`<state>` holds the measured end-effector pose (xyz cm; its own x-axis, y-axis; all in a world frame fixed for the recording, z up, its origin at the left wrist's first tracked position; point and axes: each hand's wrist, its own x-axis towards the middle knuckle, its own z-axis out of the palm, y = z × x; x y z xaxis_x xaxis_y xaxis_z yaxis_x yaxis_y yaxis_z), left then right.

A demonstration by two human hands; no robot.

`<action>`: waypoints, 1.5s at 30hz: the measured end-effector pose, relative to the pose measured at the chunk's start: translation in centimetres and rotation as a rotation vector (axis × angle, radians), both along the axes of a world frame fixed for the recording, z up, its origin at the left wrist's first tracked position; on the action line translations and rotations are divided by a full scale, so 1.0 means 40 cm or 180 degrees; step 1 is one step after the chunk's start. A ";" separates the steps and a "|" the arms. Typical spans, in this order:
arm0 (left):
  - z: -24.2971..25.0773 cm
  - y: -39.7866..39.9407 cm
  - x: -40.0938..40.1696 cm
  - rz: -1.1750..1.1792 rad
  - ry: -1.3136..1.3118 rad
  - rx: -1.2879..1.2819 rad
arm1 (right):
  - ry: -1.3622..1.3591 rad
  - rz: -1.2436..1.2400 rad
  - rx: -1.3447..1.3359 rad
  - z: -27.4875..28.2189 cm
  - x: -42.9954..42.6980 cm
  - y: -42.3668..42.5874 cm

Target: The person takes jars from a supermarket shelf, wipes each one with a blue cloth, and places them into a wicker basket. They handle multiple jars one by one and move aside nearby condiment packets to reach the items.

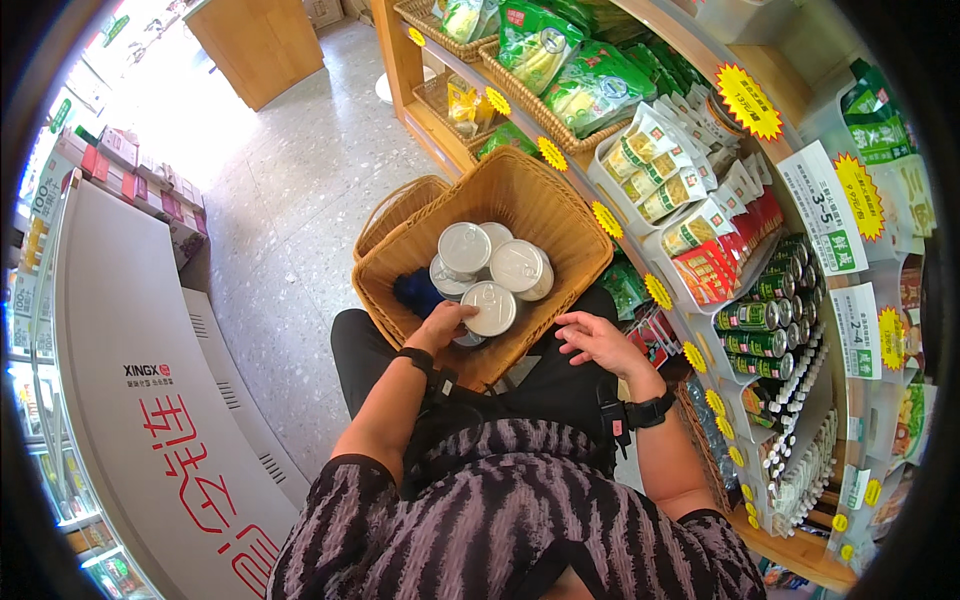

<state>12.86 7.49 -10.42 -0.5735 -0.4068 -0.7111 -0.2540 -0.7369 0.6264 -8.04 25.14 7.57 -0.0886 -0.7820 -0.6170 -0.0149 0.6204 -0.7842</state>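
Note:
A tan wicker basket [559,202] stands before me between my knees. Several round cans with pale pull-tab lids are stacked inside it, towards the middle. My left hand [441,330] grips the nearest can [492,310], its thumb lying over the lid's edge and its other fingers partly hidden. Beside the cans, at the basket's left, lies something dark blue [417,292] that I cannot make out. My right hand [601,343] hovers above my right thigh near the basket's right edge, fingers apart and holding nothing.
Another wicker basket [382,217] sits just behind on the speckled floor [262,195]. To the right rises a wooden shelf with bagged foods [596,82], packets [652,176] and green cans [750,343]. A white chest freezer [112,300] runs along the left.

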 end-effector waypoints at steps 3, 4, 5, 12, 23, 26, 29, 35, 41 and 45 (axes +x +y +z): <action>-0.003 -0.003 0.000 -0.0272 -0.0413 -0.0014 | 0.0006 0.0079 0.0030 -0.006 0.007 -0.009; 0.030 0.009 -0.002 0.0030 -0.0494 -0.0054 | 0.0012 0.0093 0.0032 -0.009 0.005 -0.009; 0.015 0.001 -0.002 0.0045 -0.0489 -0.0052 | 0.0011 0.0055 0.0047 -0.012 0.002 -0.008; 0.052 -0.010 -0.021 -0.0554 -0.0401 -0.0033 | -0.0111 0.0114 0.0134 -0.034 0.008 -0.023; 0.036 0.002 -0.001 -0.0680 0.0114 0.0314 | -0.0061 0.0065 0.0174 -0.026 -0.001 -0.013; 0.110 0.016 0.007 -0.0646 -0.0282 -0.0046 | -0.0090 -0.0047 0.0079 -0.026 0.000 -0.014; 0.183 0.036 0.004 -0.0538 0.0374 0.0130 | -0.0113 -0.0175 -0.0042 -0.022 0.022 -0.033; 0.437 0.096 -0.060 -0.0335 0.1023 0.0032 | -0.0784 -0.0992 -0.0724 0.048 0.004 -0.077; 0.518 0.058 -0.082 -0.0551 0.1777 0.0200 | -0.0974 -0.1070 -0.1007 0.183 -0.051 -0.061; 0.584 0.067 -0.121 -0.0806 0.2313 0.0502 | -0.1295 -0.0791 -0.1100 0.227 -0.059 -0.059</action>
